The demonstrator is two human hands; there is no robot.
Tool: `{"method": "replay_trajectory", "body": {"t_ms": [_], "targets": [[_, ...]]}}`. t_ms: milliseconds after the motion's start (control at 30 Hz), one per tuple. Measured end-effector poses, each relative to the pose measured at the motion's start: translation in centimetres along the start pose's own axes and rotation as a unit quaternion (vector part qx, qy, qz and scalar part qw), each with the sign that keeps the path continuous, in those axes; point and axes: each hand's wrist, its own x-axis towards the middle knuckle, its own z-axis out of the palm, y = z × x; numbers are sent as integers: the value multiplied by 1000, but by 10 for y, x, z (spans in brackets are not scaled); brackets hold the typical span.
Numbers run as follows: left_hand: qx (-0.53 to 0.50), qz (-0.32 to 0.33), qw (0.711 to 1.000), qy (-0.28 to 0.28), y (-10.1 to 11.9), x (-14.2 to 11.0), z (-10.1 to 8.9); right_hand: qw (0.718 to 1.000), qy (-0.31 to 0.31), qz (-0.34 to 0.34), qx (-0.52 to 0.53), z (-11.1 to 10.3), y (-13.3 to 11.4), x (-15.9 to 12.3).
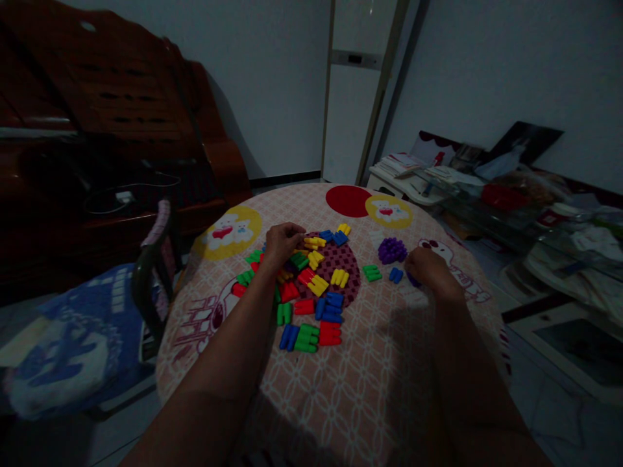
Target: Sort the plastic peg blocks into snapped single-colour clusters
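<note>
Many small finger-shaped plastic building blocks lie on a round table covered by a patterned tablecloth (pixel 321 402). My left hand (pixel 282 246) is over the far left of the mixed pile, fingers bent together beside a yellow block (pixel 315 242); what they pinch is too dim to make out. At the right, my right hand (pixel 427 267) has its fingers curled down over a purple block (pixel 413 279), which shows partly beneath them. Just left of it sits a cluster of purple blocks (pixel 392 250). A blue block (pixel 396 275) and a green block (pixel 372 272) lie nearby.
Red blocks (pixel 330 334) and others are spread toward the table's middle. A chair (pixel 150 279) with a blue cloth (pixel 82 344) stands at left, before a wooden bench (pixel 131 97). Along the right wall runs a cluttered glass-topped cabinet (pixel 559 259). A tall white unit (pixel 353 110) stands behind.
</note>
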Motion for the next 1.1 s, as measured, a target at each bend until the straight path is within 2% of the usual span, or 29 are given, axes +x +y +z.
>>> {"method": "replay_trajectory", "body": {"t_ms": [133, 267, 400, 500, 567, 633, 700, 733, 833, 967, 1100], "targets": [[-1, 2, 1000, -3, 1, -1, 0, 999, -19, -48, 2, 6, -9, 1], [-1, 8, 1000, -7, 0, -1, -1, 997, -1, -75, 26, 8, -24, -2], [11, 15, 1000, -9, -2, 0, -2, 985, 15, -129, 118, 5, -50, -6], [15, 12, 1000, -11, -2, 0, -1, 963, 21, -182, 196, -2, -52, -6], [14, 11, 1000, -9, -2, -1, -1, 971, 39, -145, 185, -7, -35, -4], [15, 9, 1000, -7, -3, 0, -1, 991, 32, -47, 118, -10, -10, -3], [21, 9, 1000, -6, -4, 1, 0, 997, -19, 38, 62, -10, 12, -4], [26, 11, 1000, -6, -6, 1, 0, 996, -48, 58, 51, -8, 19, -5], [40, 22, 999, -8, -9, 3, 0, 994, -91, 42, 49, 1, 23, -7], [32, 23, 999, -8, -9, 3, 0, 999, -48, 22, 6, 10, 12, -4], [43, 20, 999, 0, -5, 1, -1, 999, -28, 27, 24, 14, 14, 4]]}}
